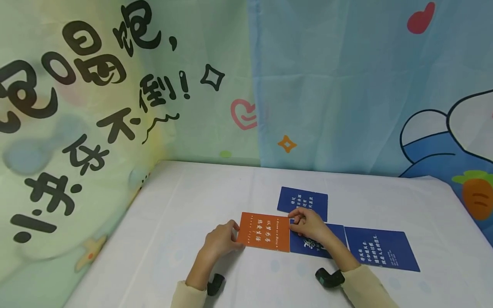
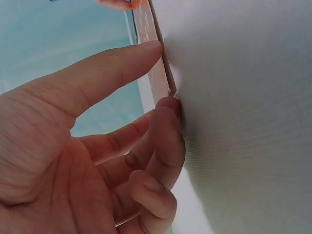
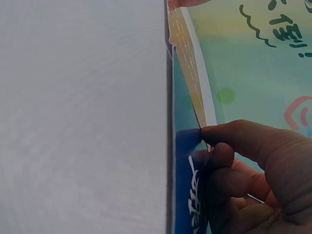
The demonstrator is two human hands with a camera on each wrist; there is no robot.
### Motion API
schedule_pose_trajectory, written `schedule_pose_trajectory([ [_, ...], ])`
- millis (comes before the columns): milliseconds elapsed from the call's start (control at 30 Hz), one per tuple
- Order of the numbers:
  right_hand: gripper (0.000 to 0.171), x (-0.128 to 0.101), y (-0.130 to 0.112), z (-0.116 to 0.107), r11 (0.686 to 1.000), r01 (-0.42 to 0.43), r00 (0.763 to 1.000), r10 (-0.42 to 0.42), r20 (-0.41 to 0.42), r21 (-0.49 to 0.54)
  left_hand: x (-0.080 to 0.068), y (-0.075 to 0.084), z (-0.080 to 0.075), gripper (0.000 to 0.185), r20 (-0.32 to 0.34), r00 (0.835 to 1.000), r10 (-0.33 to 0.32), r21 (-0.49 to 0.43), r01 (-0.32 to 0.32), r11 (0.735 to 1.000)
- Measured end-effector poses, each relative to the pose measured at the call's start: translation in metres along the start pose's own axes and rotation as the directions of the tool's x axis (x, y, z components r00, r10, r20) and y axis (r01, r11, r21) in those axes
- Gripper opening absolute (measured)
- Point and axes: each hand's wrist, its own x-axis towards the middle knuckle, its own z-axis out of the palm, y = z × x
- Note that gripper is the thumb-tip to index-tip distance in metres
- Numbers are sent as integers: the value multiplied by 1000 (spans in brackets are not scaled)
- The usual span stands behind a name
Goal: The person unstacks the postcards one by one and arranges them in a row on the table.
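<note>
An orange card point(image 1: 263, 232) with white lettering lies flat-looking on the white table between both hands. My left hand point(image 1: 219, 240) holds its left edge, thumb and fingertips at the edge in the left wrist view. At its upper right corner, my right hand point(image 1: 311, 225) pinches the edge with thumb and finger. A blue card point(image 1: 298, 247) adjoins the orange one on the right, partly hidden under my right hand. In the right wrist view the orange card's edge point(image 3: 189, 58) meets the blue card point(image 3: 183, 141) near my thumb tip.
Another blue card point(image 1: 286, 198) lies behind the row. At the right end is a further blue card point(image 1: 389, 248) with white text. The white table point(image 1: 200, 188) meets printed curtains point(image 1: 327, 85) at the back and left. Dark wrist devices point(image 1: 329, 278) sit at both wrists.
</note>
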Motion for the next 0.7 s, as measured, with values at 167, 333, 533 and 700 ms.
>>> schedule_pose_trajectory([
  [167, 31, 1, 0, -2, 1000, -2, 1000, 2, -1, 12, 1, 0, 0, 38, -2, 1000, -6, 9, 6, 1000],
  [333, 31, 1, 0, -1, 1000, 7, 1000, -7, 5, 3, 2, -2, 2, 37, -5, 1000, -21, 20, 21, 1000],
  [533, 28, 0, -2, -2, 999, 24, 1000, -24, 6, -22, 2, -2, 2, 39, -14, 999, -29, 18, 29, 999],
  [700, 28, -3, -2, -3, 999, 31, 999, -31, 21, -4, 3, -2, 2, 39, -29, 999, -36, 30, 36, 999],
])
